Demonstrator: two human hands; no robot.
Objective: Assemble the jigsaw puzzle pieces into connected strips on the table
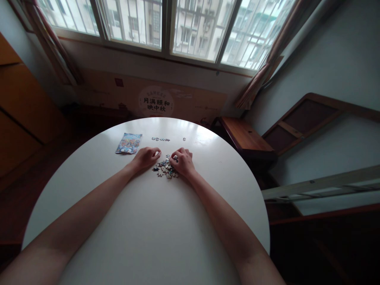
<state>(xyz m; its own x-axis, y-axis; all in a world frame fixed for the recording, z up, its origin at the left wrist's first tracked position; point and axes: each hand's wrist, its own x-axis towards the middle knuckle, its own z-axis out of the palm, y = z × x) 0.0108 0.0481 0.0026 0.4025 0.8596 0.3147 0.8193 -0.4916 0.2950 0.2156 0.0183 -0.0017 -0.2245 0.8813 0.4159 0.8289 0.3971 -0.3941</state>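
A loose heap of jigsaw puzzle pieces lies on the white round table, many with their pale backs up. At the heap's left edge rests my left hand, its fingers curled and thumb bent toward the index finger; whatever is between them, if anything, is too small to make out. My right hand reaches over the right side of the heap, fingers bent, with a pale puzzle piece at its thumb and fingertips. Beyond the hands, several pieces form a short row, and one small piece sits apart to the right.
A colourful printed packet lies left of my left hand. Past the table's far edge are a wall banner and barred windows. A wooden bench stands at the right, near a leaning wooden frame.
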